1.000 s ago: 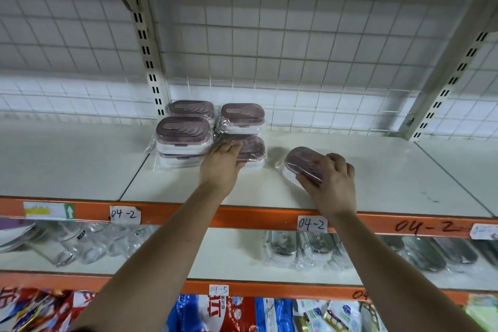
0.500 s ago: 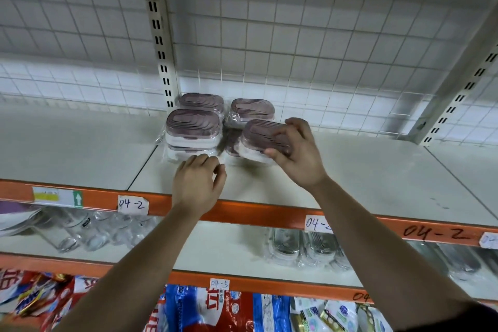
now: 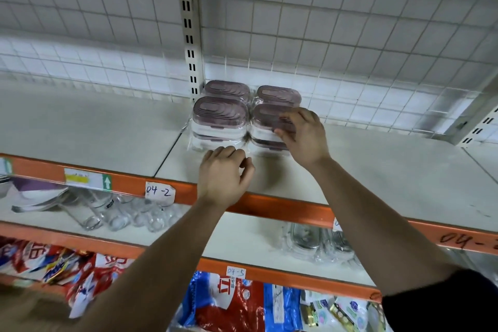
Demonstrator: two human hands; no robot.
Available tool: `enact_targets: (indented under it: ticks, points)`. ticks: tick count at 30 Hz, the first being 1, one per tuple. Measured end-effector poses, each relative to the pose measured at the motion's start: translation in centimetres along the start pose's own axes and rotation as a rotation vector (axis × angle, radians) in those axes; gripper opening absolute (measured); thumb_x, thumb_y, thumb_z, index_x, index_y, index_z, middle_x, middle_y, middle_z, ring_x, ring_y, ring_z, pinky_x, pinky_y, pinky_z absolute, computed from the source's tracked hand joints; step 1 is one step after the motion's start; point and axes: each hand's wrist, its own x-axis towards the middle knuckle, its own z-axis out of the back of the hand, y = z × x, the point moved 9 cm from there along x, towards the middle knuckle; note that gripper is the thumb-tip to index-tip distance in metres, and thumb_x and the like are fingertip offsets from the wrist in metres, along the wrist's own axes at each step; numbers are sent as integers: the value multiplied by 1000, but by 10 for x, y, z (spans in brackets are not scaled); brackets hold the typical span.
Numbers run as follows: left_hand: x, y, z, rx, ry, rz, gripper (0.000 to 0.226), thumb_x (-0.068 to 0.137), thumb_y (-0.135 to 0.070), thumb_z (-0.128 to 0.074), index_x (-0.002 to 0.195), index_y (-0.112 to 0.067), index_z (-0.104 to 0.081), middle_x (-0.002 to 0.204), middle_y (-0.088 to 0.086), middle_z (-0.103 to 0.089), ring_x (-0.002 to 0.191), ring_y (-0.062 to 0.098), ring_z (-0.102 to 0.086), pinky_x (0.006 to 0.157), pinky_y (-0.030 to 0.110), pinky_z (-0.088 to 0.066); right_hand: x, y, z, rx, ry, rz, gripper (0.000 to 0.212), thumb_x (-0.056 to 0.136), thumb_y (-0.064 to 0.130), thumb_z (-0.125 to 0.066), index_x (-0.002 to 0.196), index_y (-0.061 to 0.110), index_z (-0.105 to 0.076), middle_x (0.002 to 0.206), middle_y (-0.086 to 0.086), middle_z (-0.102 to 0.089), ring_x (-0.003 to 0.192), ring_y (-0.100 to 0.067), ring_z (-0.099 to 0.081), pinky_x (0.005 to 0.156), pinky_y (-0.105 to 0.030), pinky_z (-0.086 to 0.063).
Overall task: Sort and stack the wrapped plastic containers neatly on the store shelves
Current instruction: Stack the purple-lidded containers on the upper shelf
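Soft, fairly bright light washes the white shelf (image 3: pixel 377 170); faint shadows lie near its front edge. Wide-angle distortion bends the straight lines, and the packets (image 3: pixel 67 272) below are blurred.

Bare forearms (image 3: pixel 151 259), dark right sleeve (image 3: pixel 444 310)

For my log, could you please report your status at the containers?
Right grip holds front-right top container, stacked. Left grip loose, empty. Front-left stack close alongside.

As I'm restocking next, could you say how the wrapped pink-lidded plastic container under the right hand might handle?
The wrapped pink-lidded plastic container is probably light and stiff: the right hand grips it. Its glossy film likely slides on the container beneath. Flat and low, it probably won't tip.
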Motion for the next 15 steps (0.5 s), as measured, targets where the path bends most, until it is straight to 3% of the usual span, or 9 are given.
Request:
enact_targets:
  ticks: [2, 6, 10, 15]
  points:
    - [-1, -1, -1, -9, 24, 1, 27, 86, -29, -49, 64, -14, -57, 63, 1, -55, 60, 23, -52, 66, 33, -41, -8, 3, 4, -8, -15, 0, 43, 88, 35, -65, 124, 12, -63, 128, -12, -59, 123, -37, -48, 103, -51, -42]
    - [1, 0, -1, -56, 82, 22, 30, 86, -34, -48, 69, -13, -61, 65, 3, -58, 65, 25, -56, 64, 31, -43, -37, 18, 19, -5, -80, 7, 53, 87, 45, -48, 122, 9, -63, 125, -14, -58, 118, -36, -50, 104, -36, -35]
    - [-6, 3, 2, -132, 117, 3, 28, 89, -36, -50, 85, -13, -66, 85, 5, -62, 82, 26, -58, 73, 37, -47, -75, 34, 29, 88, -121, -1, 41, 89, 41, -51, 112, 10, -66, 113, -8, -62, 107, -33, -55, 93, -23, -35]
    - [-58, -6, 28, -259, 63, -123, 21, 92, -26, -54, 91, -9, -66, 91, 7, -61, 83, 27, -56, 76, 41, -45, -135, 60, 34, 195, -155, -68, 20, 90, 23, -62, 106, 11, -65, 105, -2, -61, 94, -21, -59, 78, -29, -47]
